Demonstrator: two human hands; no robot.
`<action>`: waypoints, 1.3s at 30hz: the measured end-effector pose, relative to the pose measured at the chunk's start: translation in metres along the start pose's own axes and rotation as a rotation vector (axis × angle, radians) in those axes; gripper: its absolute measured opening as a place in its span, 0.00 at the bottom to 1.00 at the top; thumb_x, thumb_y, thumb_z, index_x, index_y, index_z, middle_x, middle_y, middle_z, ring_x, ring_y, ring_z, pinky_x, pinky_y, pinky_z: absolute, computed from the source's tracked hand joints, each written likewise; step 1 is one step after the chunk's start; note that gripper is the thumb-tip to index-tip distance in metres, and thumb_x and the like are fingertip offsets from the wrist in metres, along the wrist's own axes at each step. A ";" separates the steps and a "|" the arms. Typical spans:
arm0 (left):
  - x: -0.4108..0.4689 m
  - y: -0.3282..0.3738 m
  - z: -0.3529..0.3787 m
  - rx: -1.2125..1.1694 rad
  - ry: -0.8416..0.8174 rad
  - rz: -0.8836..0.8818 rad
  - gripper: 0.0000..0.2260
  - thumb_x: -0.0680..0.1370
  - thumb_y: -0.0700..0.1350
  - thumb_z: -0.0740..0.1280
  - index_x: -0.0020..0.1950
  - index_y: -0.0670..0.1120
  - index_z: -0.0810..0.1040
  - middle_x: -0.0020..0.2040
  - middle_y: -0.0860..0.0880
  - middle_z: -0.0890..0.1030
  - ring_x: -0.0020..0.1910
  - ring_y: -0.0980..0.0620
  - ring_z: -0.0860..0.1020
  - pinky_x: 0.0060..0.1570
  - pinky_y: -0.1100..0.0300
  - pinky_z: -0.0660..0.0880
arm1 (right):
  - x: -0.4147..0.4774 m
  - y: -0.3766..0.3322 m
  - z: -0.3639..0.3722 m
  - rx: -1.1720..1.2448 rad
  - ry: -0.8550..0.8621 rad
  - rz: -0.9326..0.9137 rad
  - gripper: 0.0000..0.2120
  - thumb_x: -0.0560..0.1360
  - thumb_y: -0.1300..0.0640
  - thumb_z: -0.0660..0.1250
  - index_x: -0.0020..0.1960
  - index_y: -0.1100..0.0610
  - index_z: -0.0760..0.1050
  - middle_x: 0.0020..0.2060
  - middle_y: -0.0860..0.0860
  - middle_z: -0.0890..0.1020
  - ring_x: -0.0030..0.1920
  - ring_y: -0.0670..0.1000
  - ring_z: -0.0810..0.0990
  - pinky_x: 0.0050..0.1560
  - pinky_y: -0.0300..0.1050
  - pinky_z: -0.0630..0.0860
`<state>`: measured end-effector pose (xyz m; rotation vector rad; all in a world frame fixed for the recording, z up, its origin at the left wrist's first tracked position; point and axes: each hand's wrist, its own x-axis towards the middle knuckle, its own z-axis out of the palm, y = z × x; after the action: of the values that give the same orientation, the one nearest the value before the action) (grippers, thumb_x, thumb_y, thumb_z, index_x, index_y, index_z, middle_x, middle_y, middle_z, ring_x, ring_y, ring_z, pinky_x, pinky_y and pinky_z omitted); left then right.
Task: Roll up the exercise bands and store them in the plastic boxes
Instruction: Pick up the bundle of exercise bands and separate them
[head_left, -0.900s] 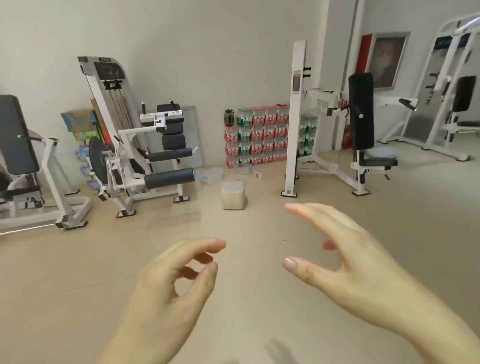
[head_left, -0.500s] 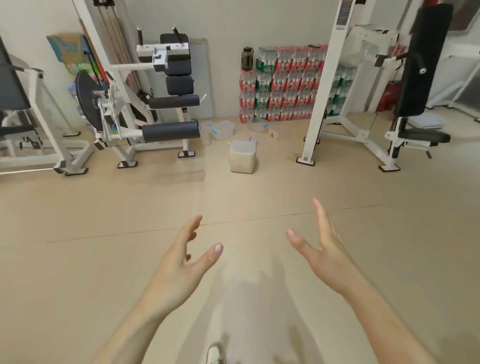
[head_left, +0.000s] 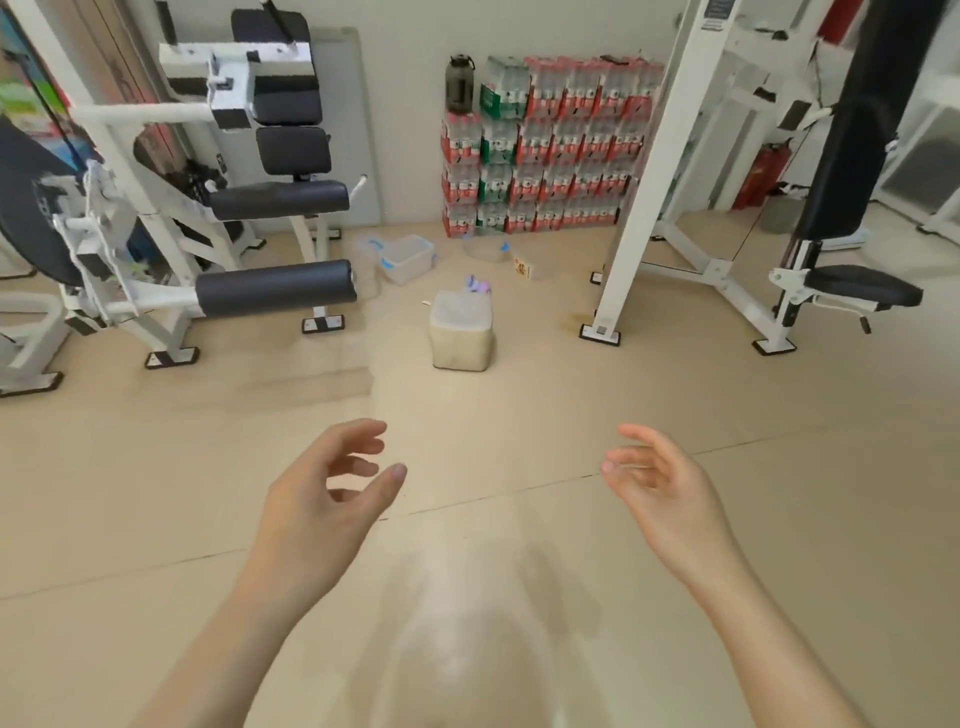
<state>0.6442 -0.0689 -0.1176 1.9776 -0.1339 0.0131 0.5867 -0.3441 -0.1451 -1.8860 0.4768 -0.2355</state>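
Clear plastic boxes (head_left: 407, 258) and what look like purple bands (head_left: 479, 285) on the far floor loom nearer than a moment ago, left hand (head_left: 317, 499) and right hand (head_left: 665, 488) empty, fingers loosely spread: approach under way, rolling not begun.

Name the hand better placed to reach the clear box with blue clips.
Left, probably. The clear box lies nearly straight ahead of the empty left hand; the right hand, also empty, is further across.

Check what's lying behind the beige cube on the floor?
Past the beige cube, purple and blue strips, likely bands, poke above its rear edge. The cube covers their lower part, so count and shape are unclear.
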 end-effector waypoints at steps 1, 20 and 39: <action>0.029 0.001 0.006 0.017 -0.002 0.003 0.10 0.74 0.43 0.71 0.51 0.56 0.78 0.44 0.56 0.81 0.44 0.61 0.78 0.39 0.72 0.73 | 0.019 -0.003 0.005 -0.025 0.013 -0.012 0.13 0.73 0.57 0.71 0.51 0.41 0.74 0.44 0.47 0.82 0.44 0.47 0.81 0.48 0.36 0.73; 0.566 -0.010 0.128 -0.555 -0.015 -0.502 0.08 0.79 0.39 0.61 0.51 0.45 0.80 0.36 0.49 0.79 0.33 0.53 0.74 0.39 0.60 0.69 | 0.572 -0.030 0.058 0.089 -0.047 0.193 0.14 0.80 0.52 0.59 0.45 0.56 0.80 0.44 0.54 0.83 0.43 0.52 0.80 0.42 0.46 0.74; 1.155 -0.119 0.249 0.230 -0.279 -0.282 0.18 0.72 0.31 0.59 0.48 0.53 0.80 0.50 0.50 0.79 0.44 0.53 0.76 0.41 0.63 0.71 | 1.107 -0.028 0.198 -0.494 -0.289 0.216 0.17 0.76 0.56 0.65 0.64 0.52 0.73 0.59 0.52 0.78 0.54 0.51 0.78 0.53 0.41 0.71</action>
<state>1.7907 -0.3522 -0.2438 2.2041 -0.0336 -0.4495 1.6640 -0.6477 -0.2628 -2.2776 0.5702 0.3244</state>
